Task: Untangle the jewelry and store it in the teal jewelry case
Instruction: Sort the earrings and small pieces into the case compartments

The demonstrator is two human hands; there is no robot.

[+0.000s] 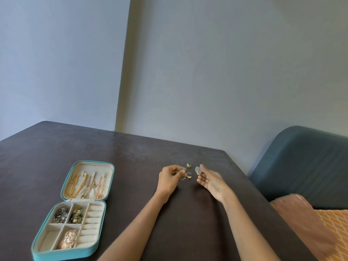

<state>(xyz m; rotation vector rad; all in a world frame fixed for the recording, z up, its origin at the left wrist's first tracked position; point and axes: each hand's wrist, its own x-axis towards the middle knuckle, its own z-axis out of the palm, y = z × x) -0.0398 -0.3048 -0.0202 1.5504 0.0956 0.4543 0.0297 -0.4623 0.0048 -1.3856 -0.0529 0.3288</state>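
Head view: dark table (131,166) w/ teal jewelry case (66,256) lying open at the left. Lid half is holding gold chains (76,185) & rose-gold chains (98,187) hanging in a row. Base half: silver pieces (60,214) in far-left compartment, green/gold pieces (76,215) beside them, a rose-gold filigree piece (68,240) in the near compartment, ring rolls (90,223) running along the right side.

Left hand (168,178) is curling its fingers & pinching a small silver item (182,171), too small to ID. Right hand (209,178) is lying palm-up, fingers loosely bent, thumb & fingertip holding a sparkly silver ring (198,169).

Between the hands, on the table: a gold ring (188,165) farther off, another gold ring (188,175) nearer, just beside the left fingertips. All well apart from the case.

Teal sofa (305,162) & orange patterned cushion (335,228) at right.
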